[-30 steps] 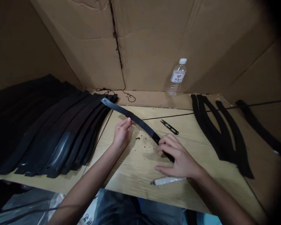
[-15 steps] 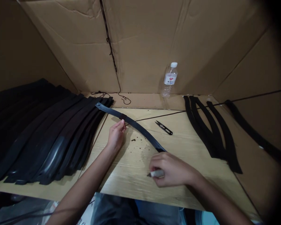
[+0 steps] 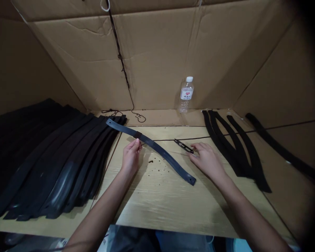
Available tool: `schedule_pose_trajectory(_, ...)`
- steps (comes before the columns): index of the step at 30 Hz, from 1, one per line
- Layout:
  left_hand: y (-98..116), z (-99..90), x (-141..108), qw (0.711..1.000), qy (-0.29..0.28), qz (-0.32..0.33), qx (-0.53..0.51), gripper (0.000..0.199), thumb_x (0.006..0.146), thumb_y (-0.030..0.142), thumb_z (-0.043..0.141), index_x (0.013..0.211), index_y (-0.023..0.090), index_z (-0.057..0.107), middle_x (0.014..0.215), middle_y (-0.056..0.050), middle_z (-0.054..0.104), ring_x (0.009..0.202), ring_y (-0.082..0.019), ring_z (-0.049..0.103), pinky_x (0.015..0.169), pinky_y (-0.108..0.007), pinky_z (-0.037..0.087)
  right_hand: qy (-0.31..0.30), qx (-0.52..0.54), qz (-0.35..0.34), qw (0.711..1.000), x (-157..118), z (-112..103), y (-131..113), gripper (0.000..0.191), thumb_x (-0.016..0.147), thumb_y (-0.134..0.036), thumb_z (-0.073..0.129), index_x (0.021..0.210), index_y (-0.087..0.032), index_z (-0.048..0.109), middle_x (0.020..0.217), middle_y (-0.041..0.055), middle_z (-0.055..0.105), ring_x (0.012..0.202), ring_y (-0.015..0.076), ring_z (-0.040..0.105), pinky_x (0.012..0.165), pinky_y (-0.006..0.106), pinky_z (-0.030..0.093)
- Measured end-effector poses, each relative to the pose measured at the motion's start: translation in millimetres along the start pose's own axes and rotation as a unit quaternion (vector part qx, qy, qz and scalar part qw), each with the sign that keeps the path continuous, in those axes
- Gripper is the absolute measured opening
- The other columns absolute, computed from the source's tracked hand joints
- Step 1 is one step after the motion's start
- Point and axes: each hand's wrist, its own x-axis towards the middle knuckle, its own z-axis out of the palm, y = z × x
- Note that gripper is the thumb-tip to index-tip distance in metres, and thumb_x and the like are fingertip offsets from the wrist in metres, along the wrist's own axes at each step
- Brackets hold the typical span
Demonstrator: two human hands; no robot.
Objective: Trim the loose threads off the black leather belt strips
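A long curved dark strip [image 3: 160, 149] with a hole near each end is pinched near its upper left part by my left hand [image 3: 131, 154]. A dark band [image 3: 137, 135] wraps the strip just above my fingertips. From there a thin dark cord [image 3: 204, 137] runs off to the right. My right hand [image 3: 206, 157] has its thumb and fingers apart at the handle end of small black thread snips [image 3: 183, 146], which lie on the table. Whether the fingertips touch the snips is hard to tell.
Many dark curved strips [image 3: 60, 164] are piled at the left. Several black strips [image 3: 227, 147] lie at the right. A clear bottle [image 3: 186, 94] stands by the cardboard back wall [image 3: 157, 63], where a knotted cord [image 3: 124, 70] hangs. Dark crumbs [image 3: 151, 161] dot the wooden table [image 3: 157, 210].
My right hand has let go of the strip's lower end and moved up and right to the snips, opening. The small pale object it held is out of sight. The view has tilted slightly up.
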Motion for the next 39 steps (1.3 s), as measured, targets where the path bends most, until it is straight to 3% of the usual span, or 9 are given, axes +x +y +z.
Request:
schedule_pose_trajectory(3, 0.8, 0.4, 0.9, 1.000, 0.008, -0.002, -0.024, 0.036, 0.059, 0.042, 0.089, 0.068, 0.014, 0.069, 0.066, 0.000, 0.056, 0.062, -0.009, 0.045, 0.061, -0.022, 0.037, -0.082, 0.181, 0.007, 0.980, -3.6, 1.6, -18.6, 0.036, 0.088, -0.046, 0.058, 0.105, -0.016, 0.067, 0.101, 0.0102, 0.069, 0.096, 0.0246, 0.063, 0.085, 0.037, 0.048)
schedule_pose_trajectory(7, 2.7, 1.8, 1.0, 1.000, 0.006, 0.008, -0.021, 0.038, 0.059, 0.045, 0.088, 0.062, 0.015, 0.065, 0.062, 0.001, 0.051, 0.060, -0.009, 0.042, 0.059, -0.023, 0.035, -0.255, 0.356, -0.023, 0.899, -12.2, 6.5, -41.3, 0.032, 0.089, -0.047, 0.059, 0.103, -0.019, 0.065, 0.095, 0.0052, 0.068, 0.087, 0.0198, 0.063, 0.078, 0.032, 0.049)
schedule_pose_trajectory(10, 5.8, 2.5, -0.1, 1.000, -0.003, 0.016, -0.009, 0.039, 0.063, 0.047, 0.086, 0.059, 0.016, 0.061, 0.062, 0.002, 0.049, 0.062, -0.010, 0.042, 0.062, -0.023, 0.036, -0.303, 0.417, -0.035, 0.856, -17.3, 11.1, -45.1, 0.028, 0.091, -0.047, 0.057, 0.092, -0.019, 0.059, 0.079, 0.0014, 0.063, 0.076, 0.0159, 0.061, 0.072, 0.029, 0.048)
schedule_pose_trajectory(14, 9.2, 1.2, -0.4, 0.999, 0.002, 0.036, 0.009, 0.039, 0.066, 0.046, 0.084, 0.057, 0.016, 0.060, 0.060, 0.002, 0.046, 0.061, -0.010, 0.040, 0.061, -0.024, 0.034, -0.320, 0.483, 0.029, 0.815, -19.7, 12.4, -41.7, 0.042, 0.089, -0.054, 0.058, 0.109, -0.018, 0.053, 0.076, -0.0004, 0.060, 0.055, 0.0101, 0.052, 0.050, 0.023, 0.042)
schedule_pose_trajectory(20, 10.7, 1.3, -0.2, 0.997, 0.053, 0.040, 0.030, 0.041, 0.060, 0.043, 0.086, 0.051, 0.015, 0.058, 0.055, 0.003, 0.045, 0.057, -0.009, 0.038, 0.057, -0.025, 0.030, -0.252, 0.453, 0.018, 0.855, -18.7, 10.9, -44.1, 0.040, 0.090, -0.047, 0.059, 0.117, -0.018, 0.058, 0.072, -0.0017, 0.058, 0.052, 0.0089, 0.048, 0.046, 0.021, 0.037)
schedule_pose_trajectory(25, 11.8, 4.3, -0.4, 0.995, 0.087, 0.047, 0.031, 0.039, 0.056, 0.038, 0.088, 0.048, 0.015, 0.057, 0.054, 0.003, 0.045, 0.059, -0.009, 0.038, 0.059, -0.023, 0.032, -0.183, 0.370, -0.021, 0.910, -15.6, 11.9, -43.1, 0.031, 0.091, -0.039, 0.056, 0.112, -0.018, 0.067, 0.095, 0.0062, 0.072, 0.081, 0.0192, 0.067, 0.071, 0.030, 0.053)
schedule_pose_trajectory(28, 12.1, 5.4, -0.2, 0.995, 0.081, 0.047, 0.024, 0.042, 0.058, 0.041, 0.087, 0.048, 0.016, 0.055, 0.055, 0.002, 0.047, 0.061, -0.010, 0.041, 0.061, -0.023, 0.033, -0.142, 0.309, -0.052, 0.939, -14.7, 14.1, -39.6, 0.031, 0.092, -0.031, 0.053, 0.118, -0.022, 0.068, 0.110, 0.0072, 0.073, 0.106, 0.0242, 0.067, 0.087, 0.035, 0.053)
schedule_pose_trajectory(32, 12.3, 5.6, -0.8, 0.997, 0.060, 0.039, 0.025, 0.045, 0.061, 0.045, 0.085, 0.048, 0.016, 0.053, 0.056, 0.002, 0.045, 0.060, -0.010, 0.039, 0.060, -0.023, 0.033, -0.095, 0.238, -0.082, 0.963, -15.1, 16.1, -36.3, 0.036, 0.092, -0.021, 0.049, 0.123, -0.024, 0.067, 0.114, 0.0069, 0.071, 0.107, 0.0227, 0.067, 0.094, 0.038, 0.050)
schedule_pose_trajectory(39, 16.7, 5.9, -2.7, 0.999, -0.001, 0.038, 0.012, 0.041, 0.065, 0.044, 0.085, 0.053, 0.016, 0.058, 0.059, 0.002, 0.047, 0.061, -0.010, 0.040, 0.063, -0.025, 0.035, -0.012, 0.171, -0.072, 0.983, -15.0, 8.3, -37.9, 0.037, 0.093, -0.045, 0.055, 0.118, -0.020, 0.067, 0.101, 0.0078, 0.067, 0.097, 0.0235, 0.065, 0.086, 0.038, 0.052)
